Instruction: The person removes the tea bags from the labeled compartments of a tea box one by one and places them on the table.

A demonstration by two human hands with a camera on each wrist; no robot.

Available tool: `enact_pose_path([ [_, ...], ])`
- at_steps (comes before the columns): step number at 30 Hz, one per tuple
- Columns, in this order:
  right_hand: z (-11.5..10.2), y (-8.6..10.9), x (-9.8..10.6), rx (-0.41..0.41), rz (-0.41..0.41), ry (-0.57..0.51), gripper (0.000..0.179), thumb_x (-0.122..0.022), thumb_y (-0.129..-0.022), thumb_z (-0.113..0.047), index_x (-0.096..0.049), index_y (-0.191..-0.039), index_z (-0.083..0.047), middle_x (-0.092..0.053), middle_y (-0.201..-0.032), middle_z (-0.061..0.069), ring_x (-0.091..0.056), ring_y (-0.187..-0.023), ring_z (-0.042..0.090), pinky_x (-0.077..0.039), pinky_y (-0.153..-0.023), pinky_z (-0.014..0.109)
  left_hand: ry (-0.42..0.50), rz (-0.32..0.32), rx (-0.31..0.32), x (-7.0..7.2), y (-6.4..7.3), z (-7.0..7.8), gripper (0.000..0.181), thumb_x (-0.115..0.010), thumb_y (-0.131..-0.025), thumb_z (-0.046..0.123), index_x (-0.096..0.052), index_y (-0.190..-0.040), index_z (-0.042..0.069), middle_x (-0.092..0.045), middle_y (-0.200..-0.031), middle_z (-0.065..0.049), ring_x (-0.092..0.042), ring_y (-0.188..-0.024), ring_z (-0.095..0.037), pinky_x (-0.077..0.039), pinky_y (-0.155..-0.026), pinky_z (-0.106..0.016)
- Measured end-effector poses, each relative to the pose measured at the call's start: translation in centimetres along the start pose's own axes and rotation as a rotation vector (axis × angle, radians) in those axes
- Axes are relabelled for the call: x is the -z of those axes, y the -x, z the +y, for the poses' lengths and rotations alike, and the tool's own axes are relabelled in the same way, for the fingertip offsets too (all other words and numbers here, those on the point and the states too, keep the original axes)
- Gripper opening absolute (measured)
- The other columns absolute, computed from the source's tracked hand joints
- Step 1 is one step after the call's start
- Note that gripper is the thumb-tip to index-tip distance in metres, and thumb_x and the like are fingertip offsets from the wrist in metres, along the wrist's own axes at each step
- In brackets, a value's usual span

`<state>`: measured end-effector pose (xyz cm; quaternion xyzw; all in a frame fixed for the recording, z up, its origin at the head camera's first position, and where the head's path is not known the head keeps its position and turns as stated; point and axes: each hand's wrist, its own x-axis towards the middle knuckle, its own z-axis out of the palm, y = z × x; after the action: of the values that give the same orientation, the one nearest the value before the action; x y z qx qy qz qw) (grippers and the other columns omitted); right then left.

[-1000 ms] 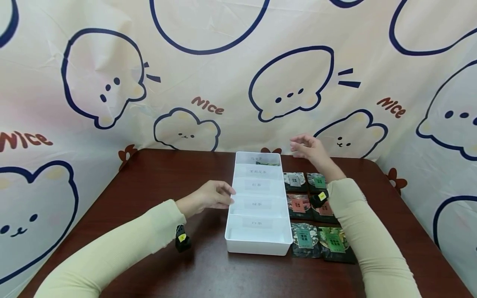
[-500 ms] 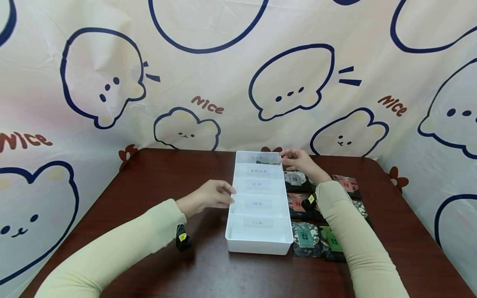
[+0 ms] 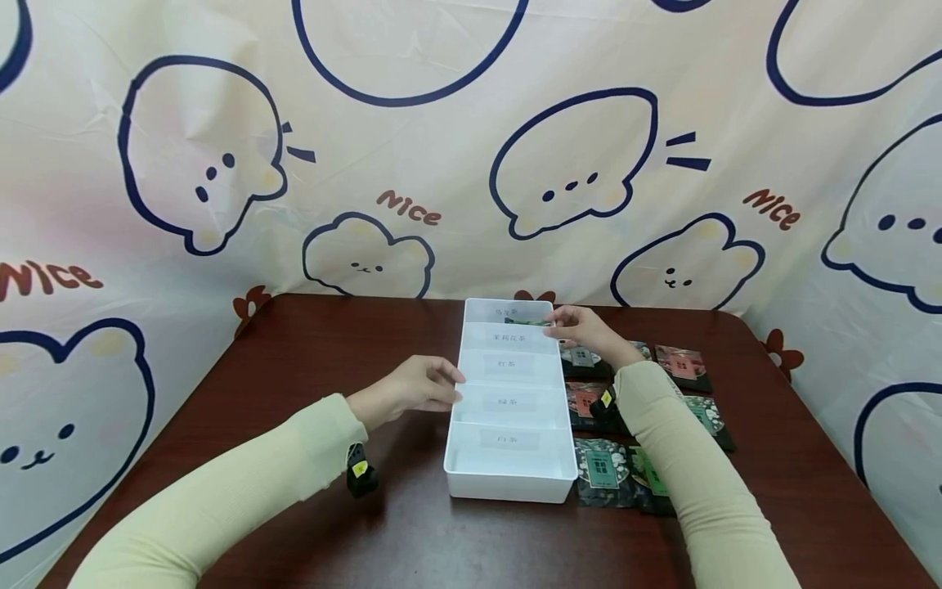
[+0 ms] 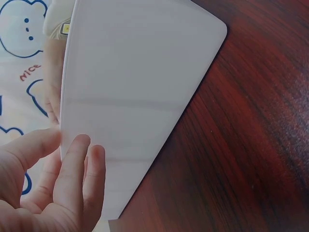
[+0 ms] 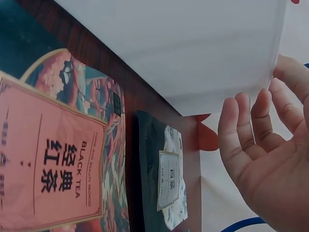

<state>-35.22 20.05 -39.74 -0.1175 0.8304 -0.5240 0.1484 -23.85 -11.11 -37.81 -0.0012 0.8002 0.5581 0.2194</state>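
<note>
A long white divided box (image 3: 509, 488) lies lengthwise on the table, with a paper label in each compartment. My left hand (image 3: 408, 393) grips its left rim, with several fingers against the outer wall (image 4: 125, 72). On the opposite side, my right hand (image 3: 589, 333) holds the right rim near the far end; in the right wrist view its fingers lie along the outside (image 5: 207, 58). A green packet (image 3: 526, 321) shows inside the farthest compartment. Close to the right hand lie a black tea packet (image 5: 67, 159) and a packet with a white label (image 5: 169, 179).
Several tea packets sit in rows right of the box, including a green-labelled one (image 3: 602, 470) and a red-labelled one (image 3: 683, 364). My right forearm partly covers them. The brown table (image 3: 331, 335) ends at a printed cloth backdrop (image 3: 456, 164).
My right hand has come down and left from above the packets, reaching the box's right rim and then sliding slightly nearer along it. The left hand and the box have stayed put.
</note>
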Motion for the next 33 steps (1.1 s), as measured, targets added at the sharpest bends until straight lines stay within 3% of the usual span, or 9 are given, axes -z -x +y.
enact_pose_path([
  [10,0.0,-0.7,-0.4,-0.036,0.020,0.040,0.032,-0.064,-0.094,-0.023,-0.058,-0.119,-0.004,-0.049,-0.093,0.006,-0.056,-0.090,0.019,-0.057,-0.085,0.042,-0.002,-0.005,-0.010,0.0,0.2,0.0,0.024,-0.073,-0.082,-0.001,-0.066,-0.104,0.003,-0.061,-0.096,-0.015,-0.066,-0.082,-0.021,-0.060,-0.078,-0.036],
  [17,-0.3,-0.8,-0.7,-0.035,0.056,0.045,0.024,-0.062,-0.095,-0.020,-0.061,-0.111,-0.002,-0.053,-0.096,0.009,-0.059,-0.092,0.021,-0.056,-0.086,0.048,0.001,-0.003,-0.014,0.0,0.2,0.0,0.023,-0.074,-0.081,-0.002,-0.066,-0.103,0.003,-0.061,-0.096,-0.015,-0.066,-0.082,-0.021,-0.060,-0.080,-0.037],
  [23,-1.0,-0.5,-0.6,-0.054,0.130,0.071,0.029,-0.062,-0.096,-0.026,-0.061,-0.114,-0.004,-0.056,-0.111,0.014,-0.055,-0.106,0.030,-0.050,-0.096,0.049,0.001,-0.007,-0.010,0.1,0.1,0.0,0.024,-0.074,-0.081,-0.001,-0.066,-0.104,0.002,-0.061,-0.096,-0.015,-0.066,-0.082,-0.021,-0.060,-0.080,-0.037],
  [28,-1.7,-0.4,0.0,0.022,0.218,0.027,0.035,-0.062,-0.095,-0.033,-0.059,-0.117,-0.005,-0.057,-0.121,0.014,-0.052,-0.118,0.034,-0.046,-0.100,0.048,-0.003,-0.004,-0.009,0.1,0.1,0.0,0.025,-0.074,-0.081,-0.001,-0.066,-0.105,0.002,-0.061,-0.097,-0.015,-0.066,-0.082,-0.021,-0.059,-0.082,-0.039],
  [33,-2.5,-0.3,0.7,0.130,0.308,-0.136,0.032,-0.064,-0.094,-0.031,-0.058,-0.115,-0.007,-0.061,-0.111,0.005,-0.064,-0.104,0.020,-0.053,-0.095,0.040,-0.004,-0.002,-0.007,0.0,0.1,0.0,0.025,-0.073,-0.082,-0.001,-0.066,-0.104,0.002,-0.061,-0.097,-0.014,-0.066,-0.083,-0.021,-0.059,-0.083,-0.039],
])
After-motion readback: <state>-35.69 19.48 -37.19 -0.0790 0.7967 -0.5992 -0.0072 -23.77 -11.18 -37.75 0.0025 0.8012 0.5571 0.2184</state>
